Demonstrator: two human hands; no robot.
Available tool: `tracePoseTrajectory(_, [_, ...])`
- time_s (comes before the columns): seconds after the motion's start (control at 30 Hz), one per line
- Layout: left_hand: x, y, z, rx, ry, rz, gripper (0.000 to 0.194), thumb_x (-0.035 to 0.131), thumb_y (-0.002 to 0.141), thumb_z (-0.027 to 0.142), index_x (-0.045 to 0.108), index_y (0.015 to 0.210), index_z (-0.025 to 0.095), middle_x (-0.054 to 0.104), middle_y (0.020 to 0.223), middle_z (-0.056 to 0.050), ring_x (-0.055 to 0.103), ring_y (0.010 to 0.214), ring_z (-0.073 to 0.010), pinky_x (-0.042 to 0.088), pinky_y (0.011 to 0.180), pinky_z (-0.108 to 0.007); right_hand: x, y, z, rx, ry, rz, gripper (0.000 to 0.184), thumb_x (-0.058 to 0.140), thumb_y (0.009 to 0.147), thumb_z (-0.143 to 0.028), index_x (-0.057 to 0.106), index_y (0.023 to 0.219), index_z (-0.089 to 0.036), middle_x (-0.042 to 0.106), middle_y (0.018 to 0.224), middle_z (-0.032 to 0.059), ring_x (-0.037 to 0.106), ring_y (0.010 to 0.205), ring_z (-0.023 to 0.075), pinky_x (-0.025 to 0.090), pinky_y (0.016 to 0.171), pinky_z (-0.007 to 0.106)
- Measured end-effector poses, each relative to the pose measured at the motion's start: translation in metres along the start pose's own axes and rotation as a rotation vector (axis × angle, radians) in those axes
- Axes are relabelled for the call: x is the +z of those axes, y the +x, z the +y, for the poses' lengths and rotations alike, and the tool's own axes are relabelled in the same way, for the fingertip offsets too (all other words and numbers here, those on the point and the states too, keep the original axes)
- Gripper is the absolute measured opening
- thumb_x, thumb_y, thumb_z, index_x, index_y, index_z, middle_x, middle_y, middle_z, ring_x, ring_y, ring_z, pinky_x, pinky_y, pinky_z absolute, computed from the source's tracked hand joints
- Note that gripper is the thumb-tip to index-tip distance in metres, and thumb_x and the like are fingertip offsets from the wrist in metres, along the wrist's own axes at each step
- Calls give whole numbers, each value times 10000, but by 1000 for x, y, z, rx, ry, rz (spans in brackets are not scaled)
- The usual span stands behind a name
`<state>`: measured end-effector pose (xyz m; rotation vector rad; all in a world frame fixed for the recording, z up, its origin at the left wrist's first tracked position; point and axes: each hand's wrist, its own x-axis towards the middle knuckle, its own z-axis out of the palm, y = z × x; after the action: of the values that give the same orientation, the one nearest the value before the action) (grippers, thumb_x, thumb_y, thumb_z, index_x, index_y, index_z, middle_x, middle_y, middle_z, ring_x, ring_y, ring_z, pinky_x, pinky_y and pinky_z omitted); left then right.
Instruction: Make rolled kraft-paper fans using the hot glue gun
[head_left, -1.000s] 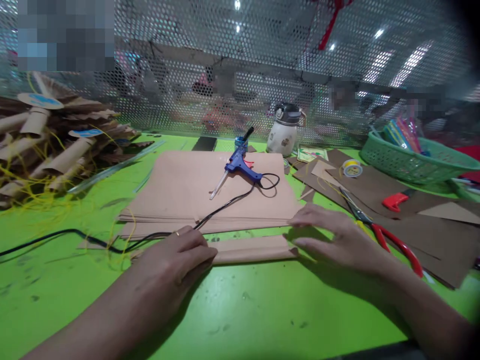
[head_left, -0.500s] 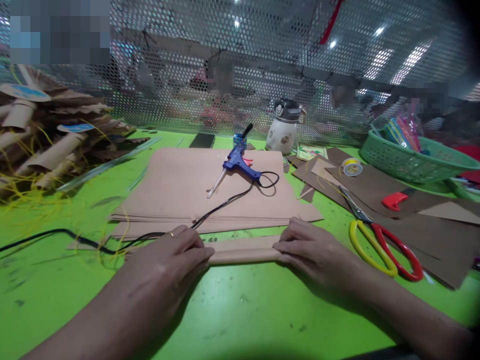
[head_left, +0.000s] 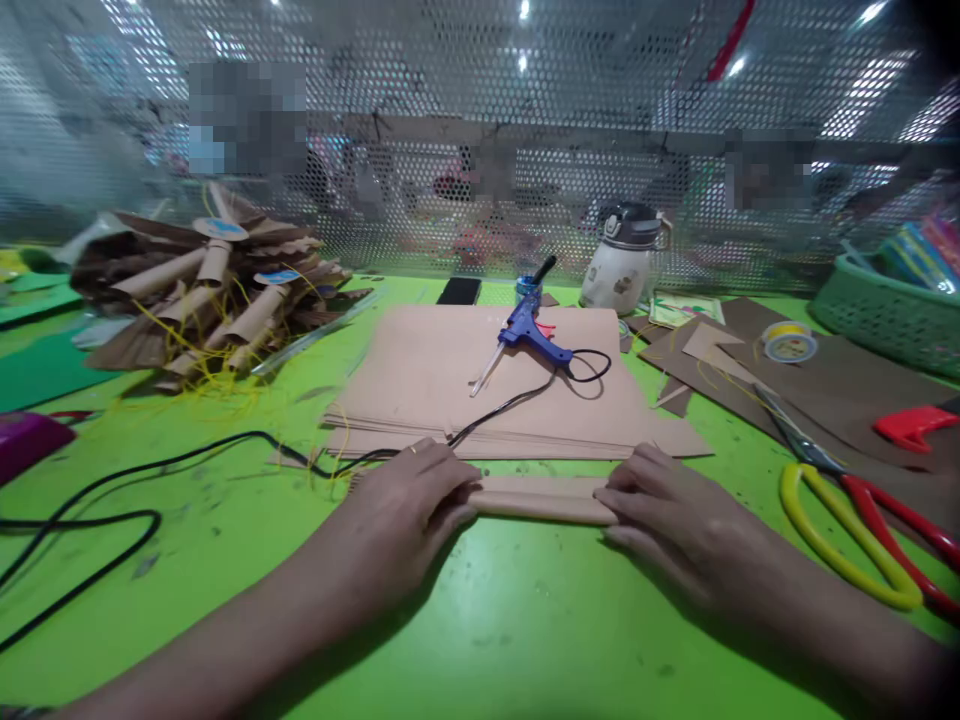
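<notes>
A narrow strip of brown paper (head_left: 544, 503), rolled or folded along its near edge, lies flat on the green table. My left hand (head_left: 420, 510) pinches its left end, with the thumb at the near edge and a ring on one finger. At the other end, my right hand (head_left: 660, 515) grips the strip between thumb and bent fingers. Just beyond both hands sits a stack of brown paper sheets (head_left: 420, 370). On that stack rests a blue glue gun (head_left: 529, 335), its black cord running left past my left hand.
Left stands a heap of pleated brown paper pieces (head_left: 225, 300) with yellow strings. Scissors (head_left: 847, 500) with yellow and red handles lie right, near a thread spool (head_left: 789, 342), a red-handled tool (head_left: 915, 425) and a green basket (head_left: 877, 320). A white jug (head_left: 619, 270) stands behind.
The view has swung left, so everything sits further right in the picture. Both hands still hold the paper strip, whose flat far part now looks narrower behind the rolled edge.
</notes>
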<state>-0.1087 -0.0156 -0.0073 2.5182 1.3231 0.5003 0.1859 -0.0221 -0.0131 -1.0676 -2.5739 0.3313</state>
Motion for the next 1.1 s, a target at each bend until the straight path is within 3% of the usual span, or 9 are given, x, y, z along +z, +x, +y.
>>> tracePoseTrajectory(0.13, [0,1,-1,42,-27,19,199,512,922,244,691,856,185,628,843,-54,552,800,-166,434,704,-294,4,-1,0,-3,-12,16,231,443,964,-232,662,923,-171,579,863,100,499,797,206,419,671,346])
tracePoseTrajectory(0.3, [2,-2,0,56,59,69,224,519,920,266,731,881,204,619,912,-75,533,822,-176,418,671,-292,5,2,2,-15,-20,29,268,406,980,-235,663,953,-166,578,835,99,483,773,199,404,630,331])
tracePoseTrajectory(0.43, [2,-2,1,67,137,79,256,496,929,269,734,864,201,588,843,-71,505,765,-170,398,624,-281,5,3,2,-14,-54,57,258,422,974,-245,666,916,-183,589,826,94,490,768,199,407,632,328])
tracePoseTrajectory(0.63, [2,-1,0,82,201,54,300,449,952,309,725,902,202,564,804,-67,493,750,-175,382,614,-278,8,2,7,-51,-83,109,247,413,972,-205,602,1128,-183,596,873,97,507,792,197,425,659,317])
tracePoseTrajectory(0.83, [-1,1,2,78,300,27,316,437,957,302,724,879,195,563,799,-65,482,748,-183,353,619,-295,13,4,17,-97,-167,103,223,419,966,-184,640,968,-162,561,823,92,468,732,180,374,602,299])
tracePoseTrajectory(1.1, [-2,0,3,97,320,38,308,428,956,279,719,913,187,560,806,-69,479,732,-180,363,621,-294,13,10,5,-111,-255,87,202,484,952,-250,652,942,-140,594,853,104,471,791,214,414,669,352])
